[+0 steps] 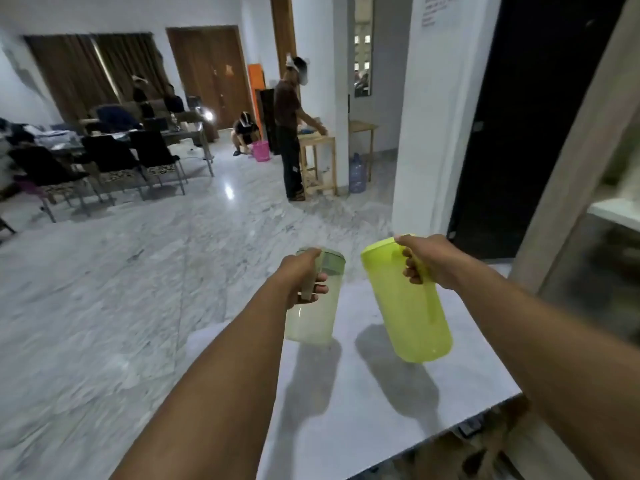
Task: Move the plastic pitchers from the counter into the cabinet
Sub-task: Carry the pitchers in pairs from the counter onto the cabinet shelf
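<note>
- We see two plastic pitchers, both lifted above the pale tabletop, each throwing a dark shadow onto it.
- The pale pitcher is milky and see-through, with a grey-green lid on top; its body looks faintly yellow-green.
- The yellow pitcher is bright lime, opaque, with a matching lid and a long handle down its near side.
- The pale pitcher's long axis stands close to upright, lid up, handle towards us.
- The yellow pitcher tilts: its top leans left and away, its base swings towards us and to the right, handle facing right.
- The two hang side by side, apart, the pale one on the left.
- Our left hand has its grip closed round the pale pitcher's handle, thumb up on the lid's edge.
- Our right hand has its grip closed round the yellow pitcher's handle near the top, thumb resting on the lid.
- Beyond the tabletop spreads a marble floor.
- Far off, a person stands at a wooden stand; dark chairs line a table at the left.
</note>
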The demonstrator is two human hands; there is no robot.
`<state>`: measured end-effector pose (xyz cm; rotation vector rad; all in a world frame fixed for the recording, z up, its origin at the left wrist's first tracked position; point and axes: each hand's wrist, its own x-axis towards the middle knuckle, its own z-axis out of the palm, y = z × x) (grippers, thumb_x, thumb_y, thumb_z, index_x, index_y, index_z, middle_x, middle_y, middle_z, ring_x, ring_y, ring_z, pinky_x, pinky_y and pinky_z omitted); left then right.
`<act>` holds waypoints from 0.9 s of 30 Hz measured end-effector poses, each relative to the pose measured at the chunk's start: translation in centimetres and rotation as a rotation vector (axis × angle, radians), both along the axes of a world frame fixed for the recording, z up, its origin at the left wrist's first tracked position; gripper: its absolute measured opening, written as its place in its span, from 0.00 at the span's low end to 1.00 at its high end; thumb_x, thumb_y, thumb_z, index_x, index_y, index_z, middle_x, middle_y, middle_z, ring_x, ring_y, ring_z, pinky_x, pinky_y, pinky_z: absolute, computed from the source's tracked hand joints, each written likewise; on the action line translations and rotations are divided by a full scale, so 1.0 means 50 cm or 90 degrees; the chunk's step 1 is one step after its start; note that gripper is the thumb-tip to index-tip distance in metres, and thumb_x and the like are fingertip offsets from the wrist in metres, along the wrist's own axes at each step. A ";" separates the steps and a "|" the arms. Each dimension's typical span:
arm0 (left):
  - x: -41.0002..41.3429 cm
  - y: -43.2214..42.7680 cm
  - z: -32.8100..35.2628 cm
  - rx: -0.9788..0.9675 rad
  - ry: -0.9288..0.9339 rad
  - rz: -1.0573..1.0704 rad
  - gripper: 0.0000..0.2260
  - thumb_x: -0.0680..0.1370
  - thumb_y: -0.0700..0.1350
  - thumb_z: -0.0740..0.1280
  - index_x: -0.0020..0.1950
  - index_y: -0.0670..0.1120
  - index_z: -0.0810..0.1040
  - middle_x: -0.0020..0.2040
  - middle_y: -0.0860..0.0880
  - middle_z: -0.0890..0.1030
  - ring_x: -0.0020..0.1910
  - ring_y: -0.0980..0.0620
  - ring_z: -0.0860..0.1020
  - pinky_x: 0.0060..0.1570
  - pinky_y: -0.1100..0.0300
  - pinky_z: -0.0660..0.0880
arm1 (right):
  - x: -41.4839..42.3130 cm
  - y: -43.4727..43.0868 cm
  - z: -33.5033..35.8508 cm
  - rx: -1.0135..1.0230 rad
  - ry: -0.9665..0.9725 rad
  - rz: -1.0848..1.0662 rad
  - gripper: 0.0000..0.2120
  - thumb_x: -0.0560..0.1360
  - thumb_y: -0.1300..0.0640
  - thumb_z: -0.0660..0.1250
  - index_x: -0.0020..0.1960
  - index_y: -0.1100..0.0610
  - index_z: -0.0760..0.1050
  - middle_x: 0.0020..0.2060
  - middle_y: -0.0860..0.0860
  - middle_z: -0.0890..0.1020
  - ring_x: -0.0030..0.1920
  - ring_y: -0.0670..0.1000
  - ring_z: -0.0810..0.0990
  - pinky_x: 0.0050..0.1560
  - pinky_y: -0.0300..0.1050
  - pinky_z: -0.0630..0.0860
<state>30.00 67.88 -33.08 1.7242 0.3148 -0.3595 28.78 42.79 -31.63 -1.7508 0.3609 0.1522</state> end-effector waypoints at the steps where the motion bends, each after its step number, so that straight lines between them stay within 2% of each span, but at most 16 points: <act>1: -0.024 -0.027 0.018 -0.002 0.001 -0.032 0.21 0.79 0.57 0.63 0.63 0.42 0.76 0.43 0.44 0.82 0.38 0.45 0.83 0.43 0.54 0.78 | -0.043 -0.028 0.020 0.010 -0.014 -0.031 0.16 0.75 0.46 0.70 0.44 0.60 0.72 0.32 0.55 0.71 0.28 0.55 0.74 0.35 0.49 0.73; 3: -0.074 -0.088 0.053 -0.004 0.004 -0.107 0.21 0.79 0.56 0.62 0.64 0.43 0.77 0.44 0.45 0.83 0.39 0.45 0.83 0.44 0.55 0.77 | -0.132 -0.094 0.060 0.020 -0.038 -0.090 0.19 0.75 0.43 0.69 0.46 0.61 0.73 0.33 0.55 0.72 0.28 0.55 0.75 0.36 0.50 0.75; 5: -0.119 -0.161 0.090 0.002 0.004 -0.187 0.21 0.78 0.56 0.62 0.64 0.43 0.78 0.43 0.47 0.85 0.39 0.46 0.83 0.45 0.55 0.77 | -0.225 -0.168 0.102 0.029 -0.046 -0.138 0.22 0.75 0.40 0.67 0.43 0.59 0.72 0.31 0.55 0.72 0.26 0.54 0.74 0.34 0.47 0.75; 9: -0.217 -0.351 0.179 0.007 -0.028 -0.357 0.19 0.78 0.55 0.61 0.63 0.45 0.78 0.42 0.49 0.85 0.41 0.46 0.85 0.50 0.53 0.78 | -0.434 -0.338 0.187 0.022 -0.075 -0.246 0.22 0.77 0.38 0.64 0.37 0.57 0.69 0.28 0.53 0.69 0.25 0.52 0.69 0.28 0.41 0.70; 12: -0.316 -0.502 0.247 -0.021 -0.057 -0.484 0.15 0.80 0.54 0.60 0.58 0.45 0.79 0.44 0.47 0.83 0.43 0.46 0.84 0.53 0.52 0.77 | -0.601 -0.461 0.258 -0.020 -0.100 -0.336 0.23 0.78 0.39 0.63 0.36 0.56 0.69 0.27 0.52 0.68 0.22 0.49 0.66 0.27 0.38 0.66; 17: -0.500 -0.763 0.339 -0.061 -0.081 -0.686 0.16 0.80 0.55 0.58 0.52 0.46 0.79 0.41 0.49 0.83 0.42 0.48 0.83 0.47 0.55 0.76 | -0.895 -0.637 0.361 -0.084 -0.147 -0.492 0.22 0.78 0.40 0.62 0.35 0.55 0.69 0.28 0.51 0.68 0.24 0.48 0.65 0.28 0.40 0.64; 20: -0.639 -0.917 0.387 -0.108 -0.103 -0.746 0.16 0.80 0.55 0.59 0.50 0.45 0.79 0.41 0.48 0.83 0.40 0.48 0.82 0.45 0.55 0.75 | -1.072 -0.738 0.407 -0.124 -0.186 -0.600 0.21 0.78 0.41 0.64 0.35 0.56 0.71 0.27 0.51 0.69 0.25 0.49 0.65 0.29 0.41 0.66; 25: -0.867 -1.136 0.419 -0.185 -0.142 -0.782 0.16 0.82 0.55 0.56 0.50 0.47 0.79 0.42 0.49 0.83 0.42 0.49 0.82 0.52 0.52 0.73 | -1.314 -0.885 0.434 -0.116 -0.278 -0.752 0.20 0.77 0.41 0.65 0.34 0.55 0.70 0.26 0.50 0.67 0.18 0.47 0.64 0.24 0.36 0.66; 27: -0.936 -1.212 0.411 -0.210 -0.146 -0.784 0.16 0.83 0.54 0.55 0.53 0.46 0.79 0.44 0.49 0.83 0.44 0.49 0.82 0.52 0.52 0.73 | -1.380 -0.931 0.428 -0.102 -0.318 -0.820 0.19 0.76 0.43 0.66 0.34 0.55 0.69 0.26 0.51 0.67 0.20 0.48 0.64 0.25 0.38 0.67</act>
